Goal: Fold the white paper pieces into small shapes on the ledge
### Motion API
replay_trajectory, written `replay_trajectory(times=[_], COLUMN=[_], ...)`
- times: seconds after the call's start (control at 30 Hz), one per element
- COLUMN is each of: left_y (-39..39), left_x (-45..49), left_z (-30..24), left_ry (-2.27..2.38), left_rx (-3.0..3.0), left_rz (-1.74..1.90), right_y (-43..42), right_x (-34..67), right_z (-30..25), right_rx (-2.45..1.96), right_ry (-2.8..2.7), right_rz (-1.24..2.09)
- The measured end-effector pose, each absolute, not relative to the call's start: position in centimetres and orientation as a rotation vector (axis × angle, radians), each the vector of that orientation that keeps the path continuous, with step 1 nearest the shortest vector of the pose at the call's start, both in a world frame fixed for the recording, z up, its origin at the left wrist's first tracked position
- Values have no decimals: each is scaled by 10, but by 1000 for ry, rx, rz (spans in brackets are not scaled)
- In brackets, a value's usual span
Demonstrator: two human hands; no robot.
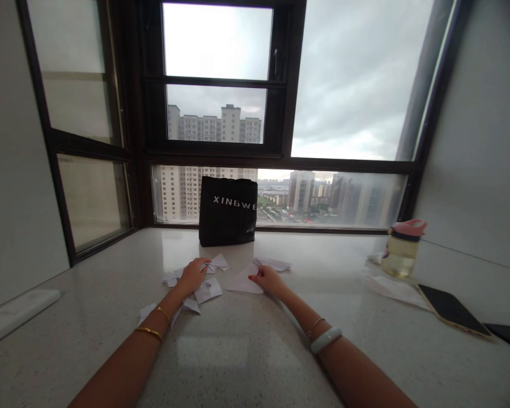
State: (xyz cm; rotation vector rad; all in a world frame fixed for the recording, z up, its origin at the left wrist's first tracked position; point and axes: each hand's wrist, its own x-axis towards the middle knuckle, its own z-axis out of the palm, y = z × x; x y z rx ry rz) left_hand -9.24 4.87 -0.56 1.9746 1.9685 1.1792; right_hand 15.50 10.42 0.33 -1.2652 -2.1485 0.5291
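My left hand (194,275) is over a loose cluster of white paper pieces on the left, its fingers bent and closed on one of them. A folded paper piece (219,262) lies just past its fingertips, and another paper piece (208,289) is below, to its right. My right hand (269,280) pinches the edge of a flat white paper (243,283) between thumb and fingers. Behind that hand is a thin stack of white paper (276,264). Part of the paper under my left hand is hidden.
A black bag (228,218) stands upright against the window behind the paper. To the right are a bottle with a pink lid (402,249), a white tissue (395,290), a dark phone (454,310) and another dark object (508,335). A white strip (19,314) lies at left.
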Motion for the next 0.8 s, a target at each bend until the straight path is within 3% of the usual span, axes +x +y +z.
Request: replay_trajectory(times=[0.43,0.8], left_y=[63,58], left_x=[-76,-67], left_z=[-24,-8], left_ry=[2142,1961], left_rx=[1886,1734], left_rz=[888,1308], right_y=[101,110], right_x=[153,152], right_z=[2,-6], right_rx=[-1252,-1179], right_ry=[-2167,-2035], right_rz=[589,792])
